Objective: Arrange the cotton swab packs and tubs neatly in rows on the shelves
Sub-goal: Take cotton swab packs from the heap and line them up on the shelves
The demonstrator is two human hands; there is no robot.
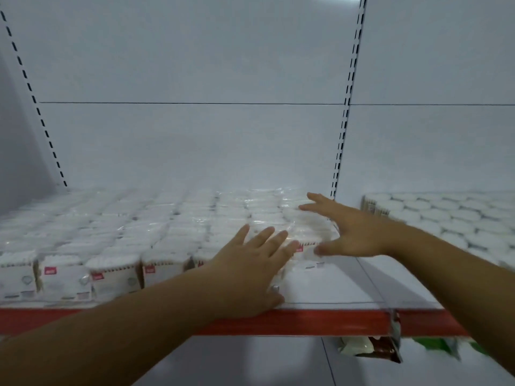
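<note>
Clear-wrapped cotton swab packs with small red labels fill the left and middle of a white shelf in rows. My left hand lies flat, fingers spread, on the front pack near the row's right end, its thumb near the shelf's front edge. My right hand is spread over the rightmost packs, fingers straight and thumb at the pack's front. Round white-lidded swab tubs stand packed together on the neighbouring shelf to the right.
A red strip runs along the shelf front. Bare shelf lies in front of and beside the rightmost packs. Slotted uprights divide the white back panels. Below hang a brown-and-white packet and something green.
</note>
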